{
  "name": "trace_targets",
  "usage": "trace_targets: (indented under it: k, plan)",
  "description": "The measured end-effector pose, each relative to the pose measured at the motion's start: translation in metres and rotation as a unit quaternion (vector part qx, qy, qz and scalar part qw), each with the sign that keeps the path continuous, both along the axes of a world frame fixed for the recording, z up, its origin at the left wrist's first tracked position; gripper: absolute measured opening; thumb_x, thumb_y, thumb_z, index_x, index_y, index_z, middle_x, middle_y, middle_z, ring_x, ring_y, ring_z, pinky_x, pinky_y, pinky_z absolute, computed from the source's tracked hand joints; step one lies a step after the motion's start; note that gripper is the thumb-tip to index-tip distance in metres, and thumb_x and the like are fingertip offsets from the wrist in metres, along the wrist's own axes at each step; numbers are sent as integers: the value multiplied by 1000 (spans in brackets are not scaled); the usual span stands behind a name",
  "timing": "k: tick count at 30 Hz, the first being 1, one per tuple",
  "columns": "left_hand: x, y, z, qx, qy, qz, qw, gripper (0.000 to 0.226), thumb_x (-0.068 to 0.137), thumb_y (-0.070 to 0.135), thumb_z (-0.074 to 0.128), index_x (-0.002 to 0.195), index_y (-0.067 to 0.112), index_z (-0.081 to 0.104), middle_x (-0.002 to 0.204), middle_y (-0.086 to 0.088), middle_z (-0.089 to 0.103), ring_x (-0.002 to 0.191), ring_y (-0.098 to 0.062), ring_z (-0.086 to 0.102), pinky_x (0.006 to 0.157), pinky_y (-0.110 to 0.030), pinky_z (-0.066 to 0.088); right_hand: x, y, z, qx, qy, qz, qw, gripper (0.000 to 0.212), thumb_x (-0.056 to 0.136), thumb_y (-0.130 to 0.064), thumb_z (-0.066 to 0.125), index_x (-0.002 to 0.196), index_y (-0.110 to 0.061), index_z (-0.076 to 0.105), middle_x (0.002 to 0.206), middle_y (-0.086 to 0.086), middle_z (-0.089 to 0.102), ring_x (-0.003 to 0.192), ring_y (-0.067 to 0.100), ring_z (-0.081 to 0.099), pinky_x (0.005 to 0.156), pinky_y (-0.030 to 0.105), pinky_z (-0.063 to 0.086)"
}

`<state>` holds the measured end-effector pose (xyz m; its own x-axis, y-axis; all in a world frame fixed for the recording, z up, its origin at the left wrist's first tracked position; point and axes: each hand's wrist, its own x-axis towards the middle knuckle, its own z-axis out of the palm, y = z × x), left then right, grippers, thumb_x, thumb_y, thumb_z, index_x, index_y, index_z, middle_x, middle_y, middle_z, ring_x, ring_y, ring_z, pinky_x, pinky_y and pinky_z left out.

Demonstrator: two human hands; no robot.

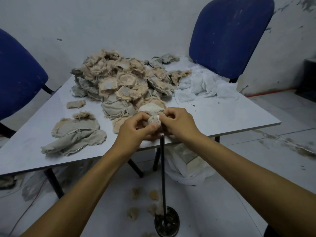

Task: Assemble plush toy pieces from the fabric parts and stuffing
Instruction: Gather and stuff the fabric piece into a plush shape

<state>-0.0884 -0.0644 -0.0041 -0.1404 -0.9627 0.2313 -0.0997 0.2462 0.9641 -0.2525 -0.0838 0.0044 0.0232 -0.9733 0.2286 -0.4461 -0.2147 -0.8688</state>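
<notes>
Both hands hold one whitish fabric toy piece (153, 112) over the table's near edge, just above the tip of an upright metal rod (162, 168). My left hand (136, 128) pinches its bunched lower end from the left with curled fingers. From the right, my right hand (179, 123) pinches the same gathered end. The piece's rounded top bulges above my fingers. A large heap of beige and grey fabric parts (124, 79) lies behind it on the white table (222, 117). White stuffing material (201, 84) is spread at the back right.
Flat grey fabric pieces (77, 135) lie at the table's left front. The rod stands on a round dark base (166, 223) on the floor, with fluff tufts around it. Blue chairs stand at the left (18, 74) and back right (229, 35). A white bag (188, 166) sits under the table.
</notes>
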Motion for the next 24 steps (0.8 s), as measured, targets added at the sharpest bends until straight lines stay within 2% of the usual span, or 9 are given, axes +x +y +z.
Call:
trace_targets:
  k: [2,4,7,9,11,14,17,20,24]
  plan:
    - [2,-1,3,18,38,4,999,16,83,11,76,73,19,66,85,-31,65,83,-49,69,74,-52,60,-6,2,3,43,-75,71,994,20,92,-23,63,77,-9,65,71,4,65,72,16,64,67,37,56]
    - [2,-1,4,29,71,11,997,12,82,13,74,73,17,67,76,-23,69,73,-39,72,65,-43,61,-11,7,3,86,-146,140,976,20,93,-25,61,83,-9,67,78,7,66,78,23,67,71,38,60]
    - [-4,-1,6,9,74,43,996,18,89,5,68,73,9,59,60,-9,67,53,-22,68,48,-29,55,-9,15,-3,42,-97,144,984,28,88,-36,66,85,-8,65,77,8,71,77,23,71,74,38,57]
    - [-10,-3,6,-1,57,74,996,23,90,3,66,70,7,55,50,-5,61,42,-19,60,41,-26,49,-6,19,-8,-14,-35,103,994,27,90,-37,67,82,-11,64,72,3,69,65,9,64,64,25,49]
    - [-15,-4,6,-6,44,98,994,25,89,3,66,68,8,52,45,-3,57,36,-17,55,38,-27,43,-3,19,-10,-47,-9,68,997,27,92,-35,66,79,-11,64,70,4,66,58,4,54,57,22,42]
    - [-17,-9,7,0,35,112,993,25,88,6,67,68,11,54,46,-4,56,36,-19,53,38,-26,39,-2,16,-6,-31,-28,57,998,27,95,-33,64,79,-11,66,69,7,66,59,11,57,56,28,45]
    - [-11,-13,6,16,36,81,996,26,87,7,71,66,17,57,50,-4,56,41,-17,53,40,-25,42,-5,12,-1,16,-108,65,992,25,96,-32,64,78,-16,71,66,2,67,57,7,61,54,21,48]
    - [-5,-12,3,34,39,42,998,24,90,7,67,70,16,57,53,0,59,44,-13,55,48,-28,46,-5,8,-1,37,-116,64,991,23,90,-33,71,77,-14,72,66,5,64,62,14,60,62,38,55]
    - [1,-6,1,43,56,-15,997,10,89,8,62,80,12,58,68,-1,67,65,-20,66,59,-31,53,-3,5,-1,46,-126,36,990,25,86,-32,75,68,-15,69,59,4,61,60,19,58,63,39,52]
